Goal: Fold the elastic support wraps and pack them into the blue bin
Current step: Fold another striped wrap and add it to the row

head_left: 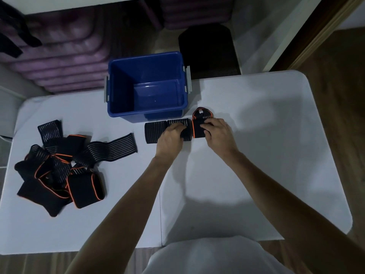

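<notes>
Pinching one striped wrap (pixel 158 129), the left hand (pixel 171 136) and right hand (pixel 217 132) curl their fingers, seemingly folding it.

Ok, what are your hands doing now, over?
Both hands, left hand and right hand, gripping one wrap beside the blue bin. Bin empty. Unfolded pile waiting left. Nothing blocking.

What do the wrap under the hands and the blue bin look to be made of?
Wrap: black ribbed elastic fabric, matte, with pale stripes along its length and orange edging on its wider end; it bends softly. Blue bin: probably moulded plastic, going by its smooth, slightly glossy walls and grey side latches.
</notes>
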